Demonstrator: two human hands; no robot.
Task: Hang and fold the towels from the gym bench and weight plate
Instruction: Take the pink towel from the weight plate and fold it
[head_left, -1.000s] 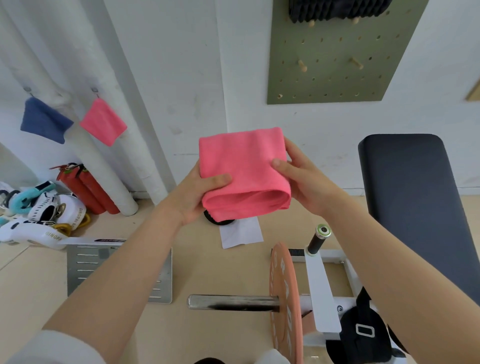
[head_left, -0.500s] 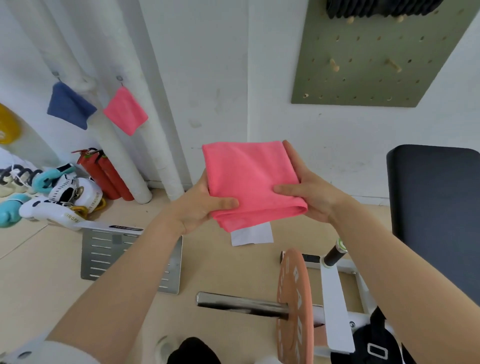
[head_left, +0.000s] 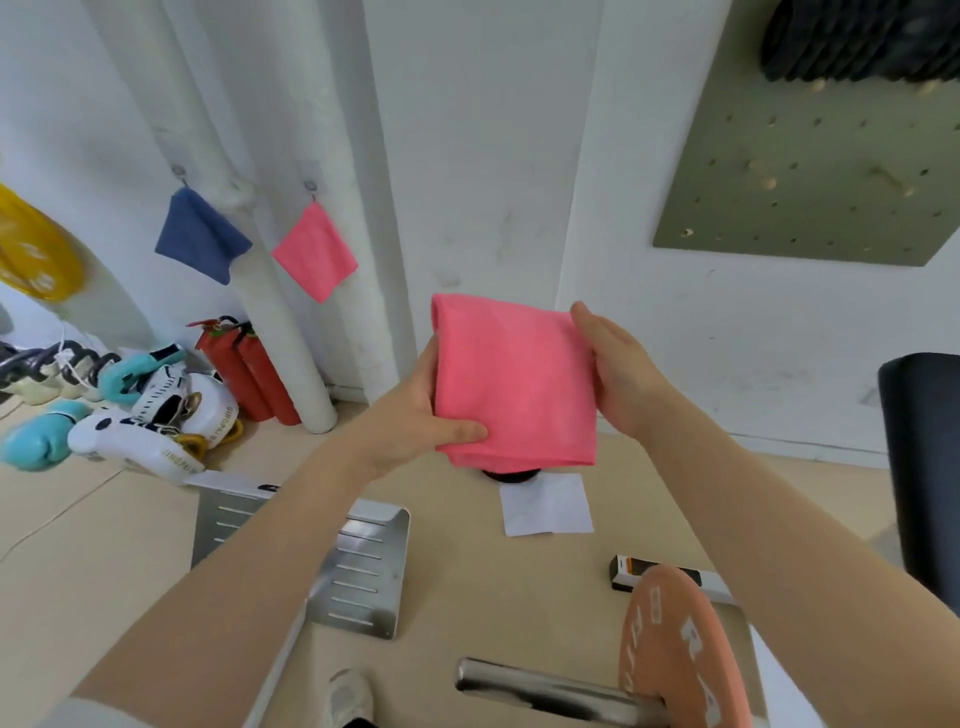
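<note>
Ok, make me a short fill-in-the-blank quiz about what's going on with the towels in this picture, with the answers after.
1. Both hands hold a folded towel whose colour is ____.
2. On the wall hooks hang a pink towel and a ____ towel.
3. The left hand grips the folded towel with its ____ on the front face.
4. The right hand lies with straight fingers against the towel's ____ edge.

Answers: pink; blue; thumb; right
</note>
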